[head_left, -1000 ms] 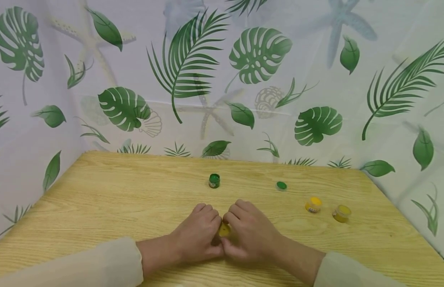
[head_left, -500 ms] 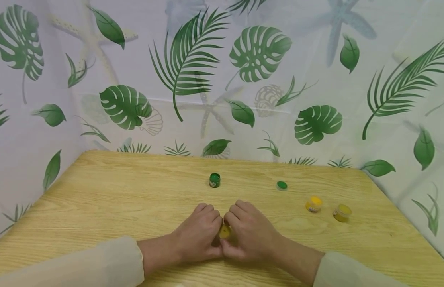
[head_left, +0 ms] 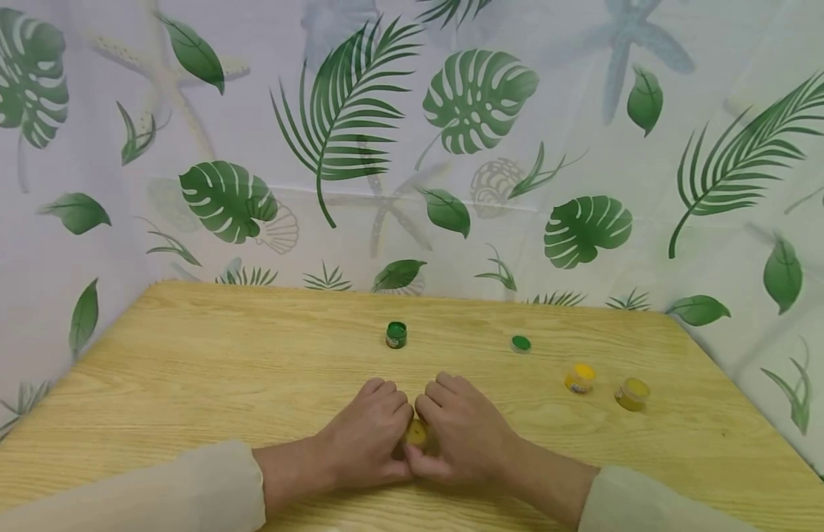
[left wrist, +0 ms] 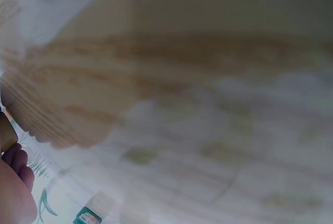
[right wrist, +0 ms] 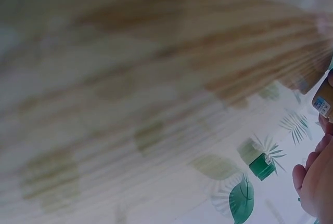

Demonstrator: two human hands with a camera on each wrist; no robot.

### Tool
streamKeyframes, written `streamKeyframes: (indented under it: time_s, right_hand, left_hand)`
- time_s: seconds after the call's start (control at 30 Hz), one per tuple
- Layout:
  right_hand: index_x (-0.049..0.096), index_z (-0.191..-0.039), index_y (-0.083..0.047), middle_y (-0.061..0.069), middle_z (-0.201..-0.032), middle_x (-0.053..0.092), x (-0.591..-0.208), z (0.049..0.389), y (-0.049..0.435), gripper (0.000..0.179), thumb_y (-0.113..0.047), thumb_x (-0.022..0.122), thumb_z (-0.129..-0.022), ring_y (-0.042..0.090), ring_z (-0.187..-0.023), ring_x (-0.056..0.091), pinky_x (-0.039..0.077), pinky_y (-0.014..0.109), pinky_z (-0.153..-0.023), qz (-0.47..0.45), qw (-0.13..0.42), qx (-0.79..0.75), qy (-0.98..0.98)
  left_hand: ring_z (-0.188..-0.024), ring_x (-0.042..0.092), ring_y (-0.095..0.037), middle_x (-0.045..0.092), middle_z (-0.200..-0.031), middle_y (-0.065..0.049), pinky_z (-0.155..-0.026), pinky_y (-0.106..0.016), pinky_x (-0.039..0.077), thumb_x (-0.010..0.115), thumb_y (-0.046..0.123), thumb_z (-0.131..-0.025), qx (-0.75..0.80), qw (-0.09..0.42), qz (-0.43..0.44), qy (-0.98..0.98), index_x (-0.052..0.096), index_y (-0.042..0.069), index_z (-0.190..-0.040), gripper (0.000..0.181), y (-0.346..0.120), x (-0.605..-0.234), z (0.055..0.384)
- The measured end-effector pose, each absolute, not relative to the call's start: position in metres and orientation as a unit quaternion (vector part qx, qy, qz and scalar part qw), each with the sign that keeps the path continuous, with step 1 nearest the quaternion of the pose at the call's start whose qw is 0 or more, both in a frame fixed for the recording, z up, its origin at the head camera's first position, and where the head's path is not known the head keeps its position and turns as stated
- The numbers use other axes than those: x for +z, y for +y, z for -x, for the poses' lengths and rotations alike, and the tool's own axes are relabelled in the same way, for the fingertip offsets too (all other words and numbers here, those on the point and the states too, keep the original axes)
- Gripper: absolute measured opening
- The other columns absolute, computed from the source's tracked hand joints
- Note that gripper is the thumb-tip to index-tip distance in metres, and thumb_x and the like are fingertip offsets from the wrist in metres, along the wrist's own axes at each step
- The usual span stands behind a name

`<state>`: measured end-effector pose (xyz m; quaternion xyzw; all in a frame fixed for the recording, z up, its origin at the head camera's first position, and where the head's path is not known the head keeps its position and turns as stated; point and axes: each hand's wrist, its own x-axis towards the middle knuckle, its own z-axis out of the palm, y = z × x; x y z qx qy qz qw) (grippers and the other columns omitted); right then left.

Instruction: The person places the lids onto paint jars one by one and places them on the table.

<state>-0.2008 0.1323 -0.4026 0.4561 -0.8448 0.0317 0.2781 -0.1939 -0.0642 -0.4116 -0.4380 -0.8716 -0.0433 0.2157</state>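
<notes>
At far left, a pale cloth sleeve (head_left: 185, 480), cuff loosely creased; out of it, a left hand (head_left: 368, 436) angled inward, knuckles up, fingers curled in a grasp on a small mustard-yellow jar (head_left: 416, 433), round-topped and labelled, low between both palms over a wood-grained tabletop (head_left: 252, 355). Well beyond, a squat, round green jar (head_left: 396, 335). From the opposite side, a right hand (head_left: 465, 436) in near-mirrored pose, fingers bent, likewise grasping, thumbs close together. Farther right, a flat green disc-shaped lid (head_left: 521, 343), a bright yellow cylindrical tub (head_left: 580, 378), then a duller ochre one (head_left: 632, 394).
</notes>
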Motion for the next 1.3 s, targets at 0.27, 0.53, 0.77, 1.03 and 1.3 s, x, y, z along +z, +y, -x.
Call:
streamKeyframes:
  time_s: [0.27, 0.53, 0.77, 1.03, 1.3]
  right_hand:
    - [0.049, -0.066, -0.021, -0.011, -0.065, 0.039, -0.388, 0.200, 0.134, 0.043, -0.057, 0.062, -0.087, 0.009, -0.064, 0.033, 0.031, 0.024, -0.063, -0.442, 0.238, 0.027, -0.865]
    - [0.061, -0.087, -0.018, -0.008, -0.082, 0.053, -0.388, 0.201, 0.136, 0.029, -0.046, 0.063, -0.081, 0.011, -0.078, 0.045, 0.040, 0.027, -0.070, -0.446, 0.232, 0.038, -0.863]
    - [0.057, -0.082, -0.016, -0.007, -0.076, 0.050, -0.390, 0.203, 0.135, 0.027, -0.043, 0.063, -0.078, 0.011, -0.073, 0.041, 0.037, 0.026, -0.067, -0.467, 0.255, 0.039, -0.846]
    - [0.056, -0.079, -0.016, -0.009, -0.072, 0.045, -0.393, 0.202, 0.134, 0.028, -0.043, 0.063, -0.079, 0.010, -0.070, 0.037, 0.034, 0.025, -0.067, -0.466, 0.258, 0.025, -0.846]
    - [0.056, -0.078, -0.017, -0.010, -0.070, 0.042, -0.397, 0.200, 0.134, 0.030, -0.045, 0.063, -0.081, 0.010, -0.069, 0.035, 0.034, 0.025, -0.067, -0.457, 0.254, 0.010, -0.852]
  left_hand:
    - [-0.072, 0.038, -0.010, 0.050, -0.075, 0.008, -0.082, -0.029, 0.039, 0.072, 0.053, -0.076, -0.054, 0.192, 0.450, -0.870, 0.060, 0.016, -0.082, 0.039, -0.063, -0.401, 0.194]
    - [-0.074, 0.040, -0.010, 0.051, -0.077, 0.009, -0.082, -0.029, 0.039, 0.068, 0.053, -0.085, -0.074, 0.189, 0.421, -0.884, 0.060, 0.017, -0.082, 0.037, -0.066, -0.400, 0.196]
    - [-0.071, 0.037, -0.010, 0.049, -0.075, 0.008, -0.080, -0.028, 0.038, 0.069, 0.052, -0.083, -0.069, 0.203, 0.425, -0.879, 0.058, 0.017, -0.079, 0.037, -0.066, -0.402, 0.196]
    - [-0.072, 0.038, -0.010, 0.050, -0.075, 0.008, -0.080, -0.028, 0.038, 0.069, 0.053, -0.082, -0.062, 0.211, 0.425, -0.878, 0.059, 0.016, -0.079, 0.038, -0.065, -0.405, 0.195]
    - [-0.070, 0.037, -0.010, 0.045, -0.070, 0.009, -0.081, -0.029, 0.039, 0.069, 0.053, -0.080, -0.047, 0.222, 0.422, -0.878, 0.059, 0.016, -0.076, 0.038, -0.064, -0.409, 0.194]
